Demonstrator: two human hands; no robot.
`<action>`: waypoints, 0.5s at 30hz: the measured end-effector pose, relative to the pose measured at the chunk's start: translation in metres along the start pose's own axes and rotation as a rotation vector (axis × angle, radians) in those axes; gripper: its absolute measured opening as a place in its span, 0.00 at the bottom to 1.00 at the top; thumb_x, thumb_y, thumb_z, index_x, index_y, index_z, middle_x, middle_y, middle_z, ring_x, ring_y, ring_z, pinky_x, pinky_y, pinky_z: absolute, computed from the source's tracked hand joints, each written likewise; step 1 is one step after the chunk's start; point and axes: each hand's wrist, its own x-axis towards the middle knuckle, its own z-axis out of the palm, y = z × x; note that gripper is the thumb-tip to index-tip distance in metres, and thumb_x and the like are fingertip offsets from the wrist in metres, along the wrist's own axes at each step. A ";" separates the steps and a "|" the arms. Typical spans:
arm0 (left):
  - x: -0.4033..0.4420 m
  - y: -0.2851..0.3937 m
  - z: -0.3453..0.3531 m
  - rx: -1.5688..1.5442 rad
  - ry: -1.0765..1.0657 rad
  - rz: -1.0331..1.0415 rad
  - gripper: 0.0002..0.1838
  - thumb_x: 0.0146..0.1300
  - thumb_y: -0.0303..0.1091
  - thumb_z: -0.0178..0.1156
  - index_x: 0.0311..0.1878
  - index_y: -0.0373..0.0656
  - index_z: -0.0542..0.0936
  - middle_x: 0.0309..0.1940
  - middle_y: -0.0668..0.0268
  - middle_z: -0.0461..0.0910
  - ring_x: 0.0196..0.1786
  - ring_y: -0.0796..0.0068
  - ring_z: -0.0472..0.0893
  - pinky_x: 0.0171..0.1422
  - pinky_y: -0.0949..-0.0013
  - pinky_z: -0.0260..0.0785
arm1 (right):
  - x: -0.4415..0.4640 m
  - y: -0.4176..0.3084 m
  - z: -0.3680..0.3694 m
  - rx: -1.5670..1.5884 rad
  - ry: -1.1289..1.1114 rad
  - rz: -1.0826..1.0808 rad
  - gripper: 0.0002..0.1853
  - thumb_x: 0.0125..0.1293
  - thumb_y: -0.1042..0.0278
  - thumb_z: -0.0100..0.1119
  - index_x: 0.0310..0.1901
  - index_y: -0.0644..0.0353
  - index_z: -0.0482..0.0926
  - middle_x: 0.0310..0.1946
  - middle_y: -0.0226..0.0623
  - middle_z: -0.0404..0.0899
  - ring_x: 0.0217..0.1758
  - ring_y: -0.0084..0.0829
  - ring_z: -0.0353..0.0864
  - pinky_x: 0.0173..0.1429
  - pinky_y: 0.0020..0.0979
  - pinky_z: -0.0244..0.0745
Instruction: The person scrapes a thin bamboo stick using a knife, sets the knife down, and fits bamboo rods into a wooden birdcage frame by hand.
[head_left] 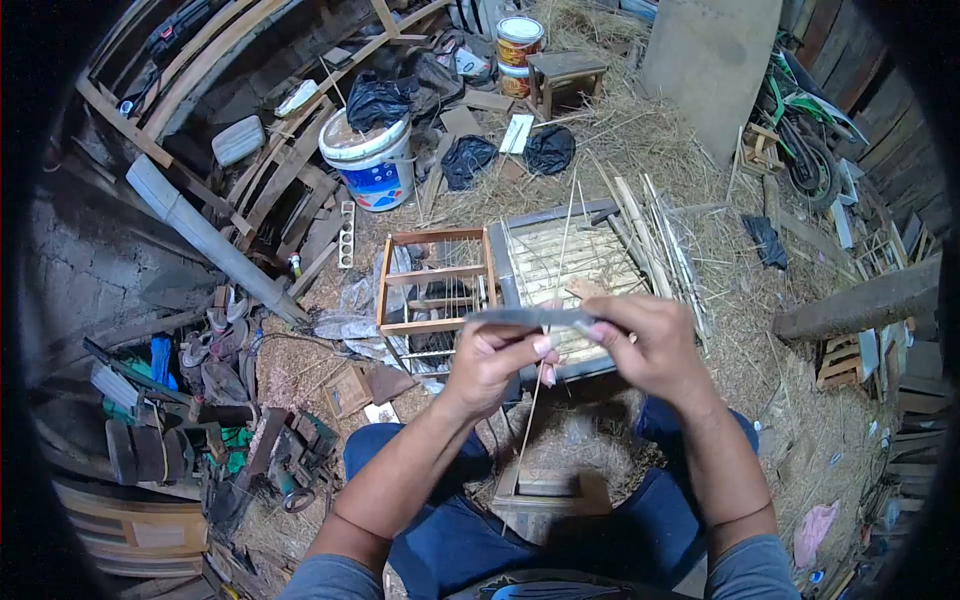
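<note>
My left hand (492,362) is closed, its fingertips pinching a thin bamboo strip (532,410) that runs from above the slatted panel down between my knees. My right hand (650,345) is closed around one end of a grey knife (535,317). The knife lies crosswise over the strip, and its other end reaches above my left hand; whether the left fingers touch it, I cannot tell. Beneath my hands lies a dark-framed panel with pale bamboo slats (540,262). Beside it on the left stands a wooden frame (435,272) with crossbars and thin rods.
A bundle of long strips (650,235) rests on the panel's right side. A small wooden stool (550,490) sits between my knees. Farther off are a white bucket (370,165), stacked paint cans (518,55), a motorcycle (808,150) and a wooden post (860,300). Straw and shavings cover the floor.
</note>
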 end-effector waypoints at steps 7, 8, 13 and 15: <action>0.003 -0.003 -0.007 -0.087 -0.116 -0.010 0.21 0.65 0.22 0.63 0.61 0.27 0.77 0.37 0.56 0.85 0.33 0.73 0.83 0.36 0.69 0.79 | 0.000 0.006 -0.003 -0.036 0.059 0.061 0.07 0.61 0.64 0.66 0.40 0.52 0.87 0.25 0.34 0.83 0.25 0.33 0.83 0.28 0.33 0.75; 0.002 -0.004 -0.005 -0.089 -0.118 -0.008 0.21 0.65 0.22 0.63 0.61 0.27 0.77 0.37 0.56 0.85 0.33 0.73 0.83 0.36 0.69 0.79 | -0.001 0.003 -0.003 -0.039 0.059 0.059 0.07 0.61 0.64 0.66 0.40 0.52 0.87 0.25 0.34 0.83 0.25 0.33 0.83 0.28 0.33 0.75; -0.005 -0.001 -0.002 -0.023 -0.041 -0.013 0.21 0.64 0.21 0.64 0.61 0.29 0.77 0.36 0.58 0.85 0.34 0.72 0.84 0.36 0.67 0.80 | -0.008 -0.004 0.000 -0.072 -0.034 -0.027 0.08 0.60 0.62 0.67 0.40 0.52 0.86 0.23 0.33 0.81 0.24 0.34 0.82 0.28 0.34 0.74; -0.004 0.000 0.003 -0.027 -0.022 -0.001 0.20 0.64 0.20 0.63 0.59 0.29 0.78 0.34 0.60 0.84 0.32 0.73 0.83 0.36 0.69 0.80 | -0.002 -0.003 -0.004 -0.091 0.004 -0.037 0.08 0.60 0.61 0.67 0.40 0.51 0.86 0.22 0.32 0.81 0.24 0.34 0.82 0.27 0.34 0.73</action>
